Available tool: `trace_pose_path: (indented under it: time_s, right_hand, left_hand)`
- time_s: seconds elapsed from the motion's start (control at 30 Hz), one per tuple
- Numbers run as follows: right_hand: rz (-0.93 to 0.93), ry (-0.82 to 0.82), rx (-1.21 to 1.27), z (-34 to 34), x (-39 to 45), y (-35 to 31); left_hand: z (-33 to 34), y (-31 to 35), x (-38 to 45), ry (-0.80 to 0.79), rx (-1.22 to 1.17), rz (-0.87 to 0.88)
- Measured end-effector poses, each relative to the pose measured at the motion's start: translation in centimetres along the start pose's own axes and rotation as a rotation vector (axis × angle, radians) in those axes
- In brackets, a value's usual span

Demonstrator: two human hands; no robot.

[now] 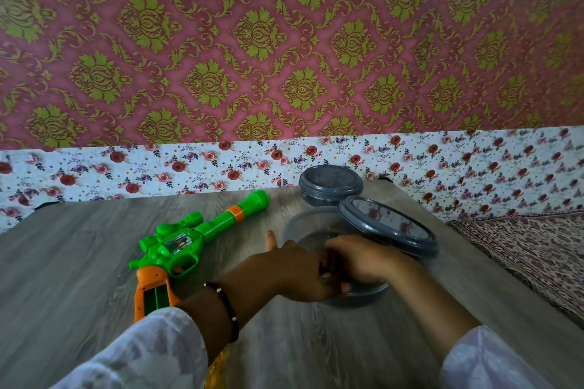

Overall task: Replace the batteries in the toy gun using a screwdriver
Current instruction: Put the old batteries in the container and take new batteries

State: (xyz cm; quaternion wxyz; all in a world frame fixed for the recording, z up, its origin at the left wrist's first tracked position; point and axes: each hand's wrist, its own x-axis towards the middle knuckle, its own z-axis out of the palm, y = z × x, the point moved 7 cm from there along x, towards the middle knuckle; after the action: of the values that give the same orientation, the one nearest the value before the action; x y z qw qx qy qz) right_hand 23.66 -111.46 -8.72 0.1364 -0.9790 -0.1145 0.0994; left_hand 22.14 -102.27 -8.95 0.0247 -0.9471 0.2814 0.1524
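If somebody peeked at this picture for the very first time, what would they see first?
Probably the bright green and orange toy gun, lying on the grey wooden table to the left. Next, the left hand and right hand reaching together into a clear round container, with its grey lid tilted on the right rim.

At centre right of the frame, both hands reach into the clear bowl (289, 227); the fingertips of the left hand (284, 271) and right hand (354, 259) hide each other, so whatever they hold cannot be told. The gun (177, 249) grip's lower end is covered by the left sleeve (151, 344). Both sleeves run off the bottom edge. The rear container (330, 185) is partly hidden by the tilted lid (388, 224).
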Motion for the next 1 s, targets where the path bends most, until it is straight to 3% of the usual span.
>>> trace_pose_path:
  time_s: [0.33, 0.5, 0.8, 1.0]
  right_hand:
    - [-0.012, 0.013, -0.005, -0.1, 0.3, -1.1]
    - [0.074, 0.092, -0.057, -0.6, 0.4, 0.5]
    - [0.274, 0.11, -0.094, 0.3, 1.2, 2.0]
    - [0.189, 0.187, -0.068, -0.1, 0.9, 2.3]
  left_hand:
    - [-0.2, 0.3, -0.5, -0.014, -0.054, 0.007]
    - [-0.3, 0.1, -0.1, -0.005, -0.092, -0.013]
    - [-1.6, 0.2, 3.9, 0.038, 0.118, -0.139]
    - [-2.1, 0.1, 4.6, 0.138, 0.207, -0.191]
